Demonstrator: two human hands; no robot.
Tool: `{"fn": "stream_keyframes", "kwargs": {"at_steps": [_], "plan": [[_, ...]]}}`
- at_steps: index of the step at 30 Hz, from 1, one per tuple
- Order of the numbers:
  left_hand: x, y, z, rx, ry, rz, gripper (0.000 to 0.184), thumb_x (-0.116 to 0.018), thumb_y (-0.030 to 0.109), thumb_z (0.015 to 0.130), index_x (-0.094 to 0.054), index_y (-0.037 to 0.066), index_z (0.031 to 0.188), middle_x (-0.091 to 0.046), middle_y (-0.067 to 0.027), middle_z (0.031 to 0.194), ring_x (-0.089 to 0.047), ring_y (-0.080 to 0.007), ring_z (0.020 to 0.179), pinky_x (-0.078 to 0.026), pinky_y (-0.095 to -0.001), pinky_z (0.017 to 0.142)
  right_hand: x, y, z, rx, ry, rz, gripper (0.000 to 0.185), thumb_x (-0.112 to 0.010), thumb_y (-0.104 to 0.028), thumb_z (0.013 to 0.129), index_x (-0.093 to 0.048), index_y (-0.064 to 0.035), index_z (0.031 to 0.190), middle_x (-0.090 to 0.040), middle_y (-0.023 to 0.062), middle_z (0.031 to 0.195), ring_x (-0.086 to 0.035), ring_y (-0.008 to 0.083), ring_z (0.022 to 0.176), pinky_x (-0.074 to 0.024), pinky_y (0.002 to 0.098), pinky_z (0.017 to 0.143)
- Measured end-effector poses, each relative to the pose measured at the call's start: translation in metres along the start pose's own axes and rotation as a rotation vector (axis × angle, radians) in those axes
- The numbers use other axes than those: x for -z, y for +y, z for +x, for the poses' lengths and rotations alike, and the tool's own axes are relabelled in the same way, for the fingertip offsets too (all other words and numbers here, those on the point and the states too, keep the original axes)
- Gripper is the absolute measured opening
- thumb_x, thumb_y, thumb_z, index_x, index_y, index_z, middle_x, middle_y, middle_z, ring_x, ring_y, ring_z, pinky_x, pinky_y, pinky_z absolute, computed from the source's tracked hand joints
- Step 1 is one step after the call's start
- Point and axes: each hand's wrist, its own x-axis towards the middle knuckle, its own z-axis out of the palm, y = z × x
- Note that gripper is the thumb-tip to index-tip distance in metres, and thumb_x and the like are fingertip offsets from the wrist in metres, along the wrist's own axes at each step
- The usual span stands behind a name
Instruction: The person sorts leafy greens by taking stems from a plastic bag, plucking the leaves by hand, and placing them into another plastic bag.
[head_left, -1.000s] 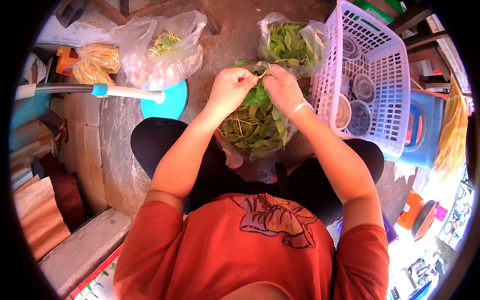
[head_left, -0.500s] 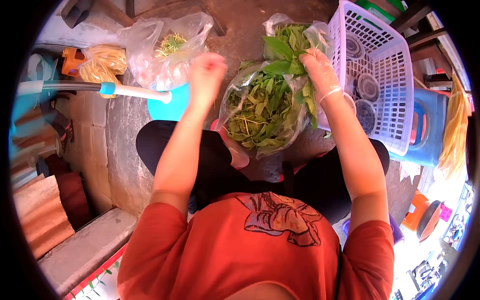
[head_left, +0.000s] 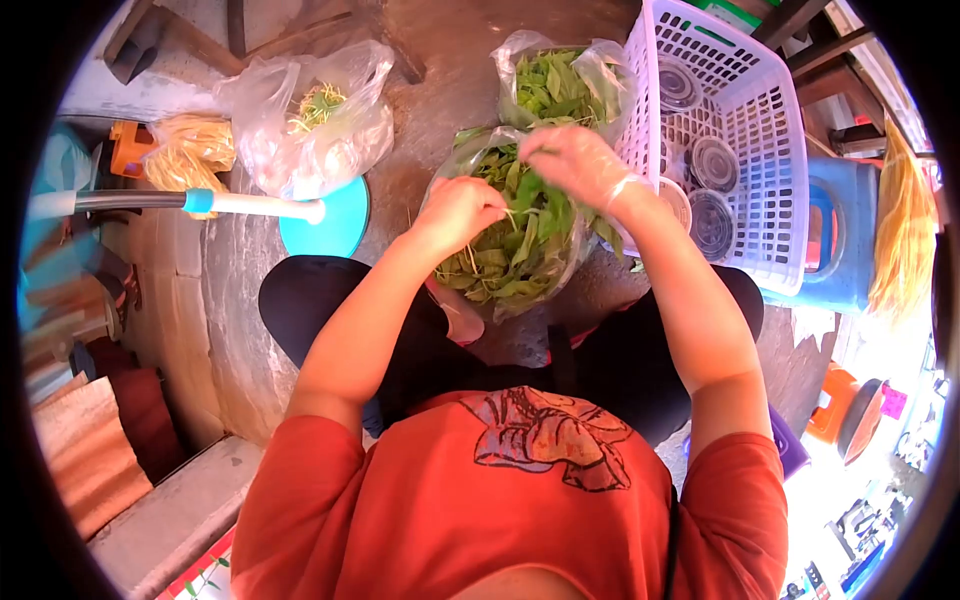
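Over a clear plastic bag (head_left: 570,280) of picked green leaves (head_left: 490,262), my two hands are close together. My left hand (head_left: 455,212) is closed in a pinch at the bag's left side, with a thin pale stem at its fingertips. My right hand (head_left: 578,165), in a clear plastic glove, is slightly blurred and curled around a leafy sprig (head_left: 545,215) that hangs below its fingers. Just beyond, a second clear bag (head_left: 515,62) holds more leafy sprigs (head_left: 565,88).
A white plastic basket (head_left: 780,190) with round clear lids (head_left: 713,163) stands at the right, beside a blue jerrycan (head_left: 850,230). At the left, a bag of stems (head_left: 320,108) sits by a turquoise disc (head_left: 335,232) with a white pole (head_left: 262,206).
My left hand has moved right from near the stem bag to the leaf bag. My right hand has moved left over the leaves, bringing the sprig lower. The view has shifted slightly.
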Motion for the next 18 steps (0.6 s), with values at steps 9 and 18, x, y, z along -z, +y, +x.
{"fn": "stream_keyframes", "kwargs": {"at_steps": [9,18], "plan": [[0.041,0.007,0.003,0.197,0.17,-0.5,0.017,-0.062,0.013,0.083,-0.067,-0.002,0.09,-0.062,-0.0013,0.071,-0.056,-0.0087,0.066,-0.046,-0.0243,0.063,-0.016,-0.006,0.006,-0.058,-0.103,0.016,0.019,-0.056,-0.017,0.083,-0.062,-0.0012,0.093,-0.062,0.019,0.087,-0.059,0.032,0.084,-0.0453,0.0373,0.077],[0.048,0.008,0.002,0.263,0.273,-0.829,0.016,-0.063,0.011,0.083,-0.067,-0.003,0.089,-0.062,-0.0028,0.069,-0.053,-0.0073,0.058,-0.045,-0.0204,0.056,-0.014,0.02,0.017,-0.28,0.269,0.202,0.03,-0.052,-0.025,0.085,-0.059,0.0033,0.092,-0.062,0.0205,0.094,-0.057,0.0337,0.094,-0.0423,0.0377,0.084]]}}
